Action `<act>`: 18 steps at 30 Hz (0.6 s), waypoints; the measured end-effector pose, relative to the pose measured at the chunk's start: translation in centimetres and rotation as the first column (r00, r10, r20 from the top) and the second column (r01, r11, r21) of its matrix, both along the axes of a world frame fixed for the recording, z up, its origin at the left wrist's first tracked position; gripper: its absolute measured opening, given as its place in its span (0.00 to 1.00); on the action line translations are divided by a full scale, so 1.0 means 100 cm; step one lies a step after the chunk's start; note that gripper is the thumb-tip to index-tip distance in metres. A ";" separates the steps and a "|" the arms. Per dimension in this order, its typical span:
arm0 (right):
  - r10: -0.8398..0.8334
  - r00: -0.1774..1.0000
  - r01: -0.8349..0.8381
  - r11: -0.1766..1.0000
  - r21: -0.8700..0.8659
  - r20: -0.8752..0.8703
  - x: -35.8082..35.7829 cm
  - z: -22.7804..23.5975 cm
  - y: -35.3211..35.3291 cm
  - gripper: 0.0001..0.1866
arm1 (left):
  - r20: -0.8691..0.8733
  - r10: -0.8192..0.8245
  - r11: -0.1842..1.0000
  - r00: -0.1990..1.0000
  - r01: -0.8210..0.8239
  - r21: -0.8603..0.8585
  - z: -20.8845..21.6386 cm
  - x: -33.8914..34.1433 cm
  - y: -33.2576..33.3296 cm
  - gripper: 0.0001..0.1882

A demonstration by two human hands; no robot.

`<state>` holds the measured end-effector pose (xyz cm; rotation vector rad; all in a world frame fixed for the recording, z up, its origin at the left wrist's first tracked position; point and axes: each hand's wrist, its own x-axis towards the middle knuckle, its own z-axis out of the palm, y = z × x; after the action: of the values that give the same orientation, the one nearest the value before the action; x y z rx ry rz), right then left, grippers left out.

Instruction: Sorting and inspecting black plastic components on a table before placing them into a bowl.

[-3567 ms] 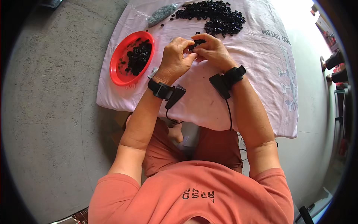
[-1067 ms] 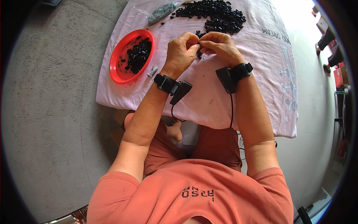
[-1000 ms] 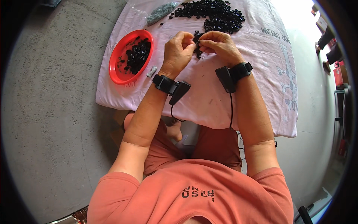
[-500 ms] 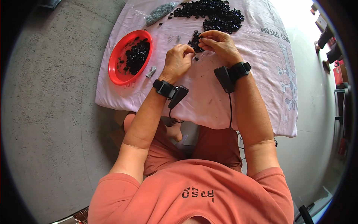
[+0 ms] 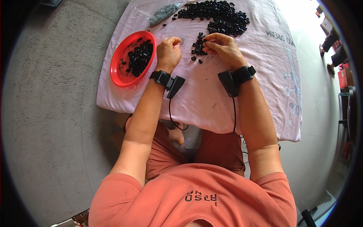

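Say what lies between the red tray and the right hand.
In the head view: the left hand, a small grey item and a cluster of black pieces.

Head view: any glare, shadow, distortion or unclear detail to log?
All in the head view: glare whites out the upper right, beyond the pink cloth; black fisheye borders curve down both sides; the floor darkens below the cloth's near left edge; detail at the right hand is too small to tell what, if anything, it holds.

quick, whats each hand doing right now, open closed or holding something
Left hand: curled, near small grey pieces; cannot tell if it holds anything.
Right hand: closed in a pinch, apparently holding a small black piece.
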<state>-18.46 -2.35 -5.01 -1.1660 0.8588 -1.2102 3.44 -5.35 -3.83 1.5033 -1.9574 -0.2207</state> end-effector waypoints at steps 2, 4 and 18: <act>-0.001 1.000 0.001 1.000 0.010 0.003 0.000 0.000 0.000 0.08 | 0.067 0.022 1.000 0.997 -0.022 0.003 -0.003 -0.001 -0.007 0.09; 0.000 1.000 0.000 1.000 0.015 0.005 0.000 -0.001 0.000 0.08 | 0.088 0.000 1.000 0.996 -0.001 0.007 -0.005 0.000 -0.011 0.09; 0.011 0.998 -0.010 1.000 0.018 -0.059 0.001 0.000 0.000 0.09 | 0.012 -0.064 0.998 0.998 0.063 0.007 -0.007 0.008 -0.001 0.05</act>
<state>-18.36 -2.36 -4.97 -1.1958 0.9047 -1.1620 4.19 -5.44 -4.49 1.4514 -2.0177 -0.2467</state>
